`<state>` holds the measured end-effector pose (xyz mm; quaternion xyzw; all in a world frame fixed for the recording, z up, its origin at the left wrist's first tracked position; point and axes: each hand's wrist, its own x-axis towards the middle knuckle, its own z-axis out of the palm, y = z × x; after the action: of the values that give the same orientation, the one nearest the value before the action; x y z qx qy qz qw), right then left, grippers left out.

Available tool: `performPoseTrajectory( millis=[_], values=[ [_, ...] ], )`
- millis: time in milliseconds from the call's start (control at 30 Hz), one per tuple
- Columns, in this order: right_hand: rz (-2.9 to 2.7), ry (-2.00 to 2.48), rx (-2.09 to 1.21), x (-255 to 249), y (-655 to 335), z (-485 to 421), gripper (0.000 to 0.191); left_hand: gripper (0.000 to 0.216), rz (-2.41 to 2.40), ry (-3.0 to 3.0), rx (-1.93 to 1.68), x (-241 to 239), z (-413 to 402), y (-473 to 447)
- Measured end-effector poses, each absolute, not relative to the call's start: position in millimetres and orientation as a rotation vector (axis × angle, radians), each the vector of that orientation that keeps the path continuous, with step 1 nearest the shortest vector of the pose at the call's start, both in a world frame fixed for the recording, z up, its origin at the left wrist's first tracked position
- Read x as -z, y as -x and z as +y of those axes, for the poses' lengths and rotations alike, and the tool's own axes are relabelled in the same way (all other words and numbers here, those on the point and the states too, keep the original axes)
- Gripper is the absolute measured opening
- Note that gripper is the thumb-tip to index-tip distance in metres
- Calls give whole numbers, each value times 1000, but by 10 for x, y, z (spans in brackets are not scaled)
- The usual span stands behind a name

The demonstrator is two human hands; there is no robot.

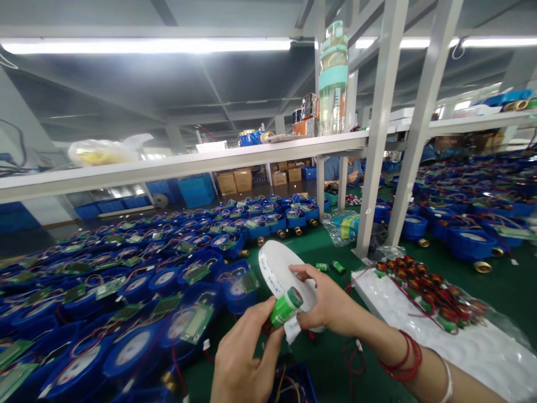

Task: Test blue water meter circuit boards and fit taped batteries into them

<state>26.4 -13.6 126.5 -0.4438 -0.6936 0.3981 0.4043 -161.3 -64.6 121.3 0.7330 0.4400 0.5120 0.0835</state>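
Pinching a green cell (286, 308) between thumb and fingers, the left hand (247, 352) is presenting it tilted, its dark end facing up and to the right. The right hand (327, 299) is arching just beside it, forefinger and thumb spread apart, the thumb lying by a small white piece (292, 330) at the cell's lower side; whether that piece is being gripped, I cannot tell. Good handling here is probably depending on a steady left pinch, with the fingertips leaving the contact area bare, while the right thumb is guiding the white piece squarely rather than letting it fold.

A white roll (274, 268) is showing behind the fingers; whether the right hand is bearing its weight is unclear. Care is likely paying off against its rim knocking the cell.

Below the hands, a blue housing (308, 380) with wires is sitting close, so loose leads are posing a snag risk. Farther out, two loose cells (322, 267) are lying on the green table (310, 249), and a white foam tray (419, 341) is carrying wired cells (423, 285) to the right.
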Motion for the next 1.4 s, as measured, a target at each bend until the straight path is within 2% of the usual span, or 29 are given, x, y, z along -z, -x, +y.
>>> performPoseTrajectory(
  millis=[133,200,367,433,500,567,667,767,967,1167,1400],
  values=[
    [-1789,1052,-1012,-1293,-302,-118,95,21,1145,-1788,-1171,-1288,-668,1605],
    [-1803,1008,-1004,-1291,-314,-103,95,27,1011,-1540,-1059,-1284,-643,1597],
    [-1806,917,-1064,-1212,-285,-47,95,78,781,-1231,-1101,-1195,-539,1607],
    [-1805,862,-1122,-1163,-250,-19,94,86,737,-1216,-1081,-1166,-502,1618],
    [-1825,858,-1097,-1113,-210,0,88,83,736,-1207,-1105,-1143,-464,1622],
    [-1857,935,-931,-1064,-173,-6,77,77,770,-1196,-1173,-1112,-415,1613],
    [-1771,1040,-657,-990,-121,-74,46,70,871,-1164,-1237,-1032,-313,1586],
    [-1682,990,-650,-922,-56,-159,24,66,979,-1158,-1242,-931,-210,1568],
    [-1653,1108,-702,-854,49,-120,9,47,995,-1165,-1226,-811,-126,1580],
    [-1719,1126,-696,-797,-31,-25,12,31,901,-1087,-1150,-763,-95,1606],
    [-1802,1137,-734,-624,-142,193,7,25,828,-1046,-1074,-709,-36,1623]
  ],
)
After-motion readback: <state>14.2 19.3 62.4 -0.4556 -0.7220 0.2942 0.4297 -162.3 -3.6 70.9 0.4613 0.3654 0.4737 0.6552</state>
